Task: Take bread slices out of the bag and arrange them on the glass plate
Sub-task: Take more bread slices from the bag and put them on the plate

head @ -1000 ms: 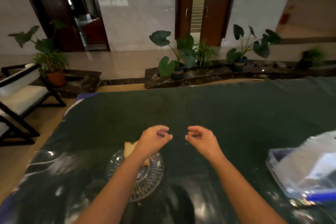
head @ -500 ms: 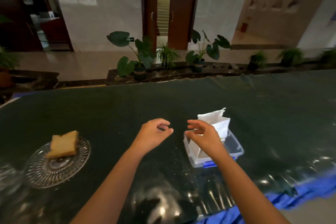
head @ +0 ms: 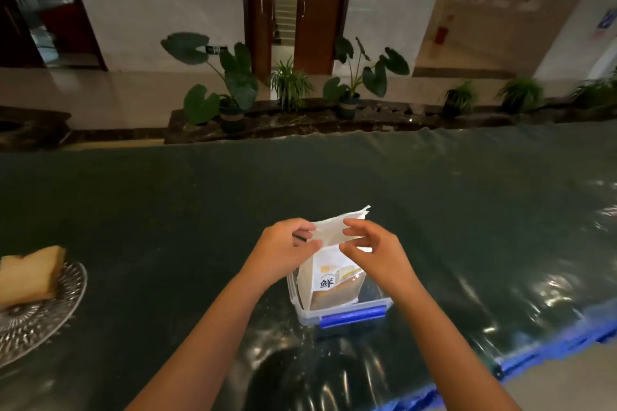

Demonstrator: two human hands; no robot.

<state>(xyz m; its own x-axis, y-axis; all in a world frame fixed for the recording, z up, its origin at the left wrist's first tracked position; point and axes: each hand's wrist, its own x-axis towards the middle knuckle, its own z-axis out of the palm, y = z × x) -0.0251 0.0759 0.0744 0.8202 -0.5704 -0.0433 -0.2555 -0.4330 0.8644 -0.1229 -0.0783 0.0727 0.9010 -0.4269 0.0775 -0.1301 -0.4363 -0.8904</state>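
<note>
A white bread bag (head: 330, 280) stands upright in a clear plastic box (head: 350, 312) with a blue clip at the table's middle. Bread shows through the bag's lower window. My left hand (head: 283, 252) pinches the left side of the bag's top flap. My right hand (head: 370, 252) is at the flap's right side, fingers curled and touching it. At the far left edge sits the glass plate (head: 43, 317) with bread slices (head: 28, 274) on it.
A dark green glossy cloth (head: 467, 210) covers the table, with a blue edge (head: 551, 352) at the near right. Beyond the far edge are potted plants (head: 230, 87) on a stone ledge and a doorway.
My view swung right, so the plate slid to the left edge and the bag came to the centre. Both hands moved forward and took hold of the bag's top flap.
</note>
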